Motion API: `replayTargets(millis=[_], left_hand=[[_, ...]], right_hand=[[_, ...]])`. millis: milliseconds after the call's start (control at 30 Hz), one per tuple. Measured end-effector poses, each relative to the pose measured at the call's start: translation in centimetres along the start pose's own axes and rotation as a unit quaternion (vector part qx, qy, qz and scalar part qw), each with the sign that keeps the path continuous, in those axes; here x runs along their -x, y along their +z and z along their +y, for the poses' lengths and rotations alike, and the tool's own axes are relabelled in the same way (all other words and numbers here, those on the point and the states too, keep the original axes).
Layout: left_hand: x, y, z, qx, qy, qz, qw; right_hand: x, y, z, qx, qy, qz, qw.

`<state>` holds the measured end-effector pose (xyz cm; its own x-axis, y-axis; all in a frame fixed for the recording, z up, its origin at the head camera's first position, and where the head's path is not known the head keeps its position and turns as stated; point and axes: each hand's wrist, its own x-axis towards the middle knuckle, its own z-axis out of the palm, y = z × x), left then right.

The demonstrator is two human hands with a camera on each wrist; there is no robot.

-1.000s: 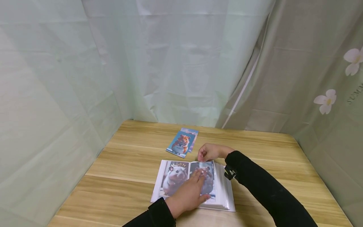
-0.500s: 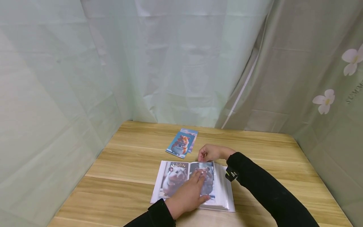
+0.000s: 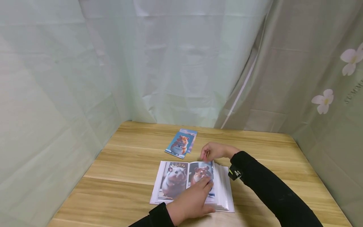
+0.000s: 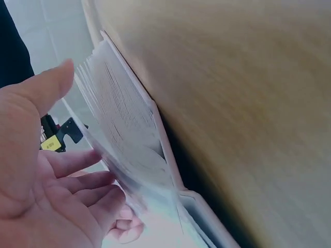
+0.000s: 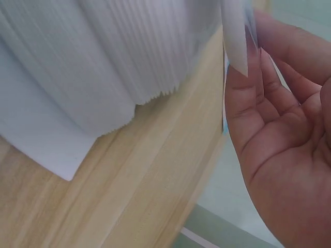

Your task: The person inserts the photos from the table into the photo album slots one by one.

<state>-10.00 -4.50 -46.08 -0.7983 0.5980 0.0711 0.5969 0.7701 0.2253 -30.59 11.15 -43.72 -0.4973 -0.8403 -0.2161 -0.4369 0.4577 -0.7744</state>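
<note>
Centrally, near the front of the wood-grain worktop (image 3: 122,176), a white photo album (image 3: 224,187) lies open, its thick block of pages to the right. The left hand (image 3: 194,201) rests on the right-hand page, its fingers extended rather than clenched and grasping nothing; they cover the lower part of a brown-hamster photo (image 3: 199,174). In the left wrist view those fingers touch the page's face while the thumb stands apart from it. At the top edge of the same page, the right hand (image 3: 216,151) pinches the page edge (image 5: 238,44) between thumb and fingers (whether a photo is caught in that pinch too, I cannot tell). The facing page shows a crowned-hamster photo (image 3: 174,179), pale-furred, uncovered by either hand. Just beyond the album, two loose prints lie overlapping: a blue hamster print (image 3: 179,145) on top and a pinkish-blue print (image 3: 193,135) partly beneath it, both near the right hand but apart from it. Black sleeves (image 3: 272,189) cover both forearms, and a small black device (image 3: 234,172) sits at the right wrist. Pale curtains (image 3: 181,63) hang behind and at both sides, the right one printed with white flowers (image 3: 323,101).
</note>
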Motion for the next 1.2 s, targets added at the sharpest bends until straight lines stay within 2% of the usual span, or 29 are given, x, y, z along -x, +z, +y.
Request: replayTargets(millis=[167,267,433,633,867,1000,1200], left_hand=[[0.2,-0.1,0.0,-0.011,0.002,0.013,0.9998],[0.2,-0.2,0.0,-0.003,-0.003,0.015,0.9999],[0.3,-0.4,-0.1,0.049,-0.019,0.006,0.9986],[0.9,-0.7,-0.5,0.124,-0.042,0.02,0.9912],[2.7,-1.7,-1.5,0.179,-0.079,0.083,0.9772],[4.1,-2.4,-2.1,0.17,-0.106,0.141,0.9696],[6.5,-3.2,-3.3,0.137,-0.159,0.224,0.9518]], right_hand=[[0.0,-0.3,-0.3,-0.007,0.007,0.002,1.0],[0.1,-0.6,-0.4,-0.016,0.007,0.004,1.0],[0.5,-1.0,-0.5,-0.024,-0.003,0.016,1.0],[1.2,-1.8,-1.0,-0.019,-0.009,0.09,0.996],[1.9,-2.2,-1.4,-0.011,0.001,0.13,0.991],[2.2,-2.0,-1.3,0.004,-0.008,0.142,0.99],[2.5,-1.4,-2.1,0.052,-0.041,0.145,0.987]])
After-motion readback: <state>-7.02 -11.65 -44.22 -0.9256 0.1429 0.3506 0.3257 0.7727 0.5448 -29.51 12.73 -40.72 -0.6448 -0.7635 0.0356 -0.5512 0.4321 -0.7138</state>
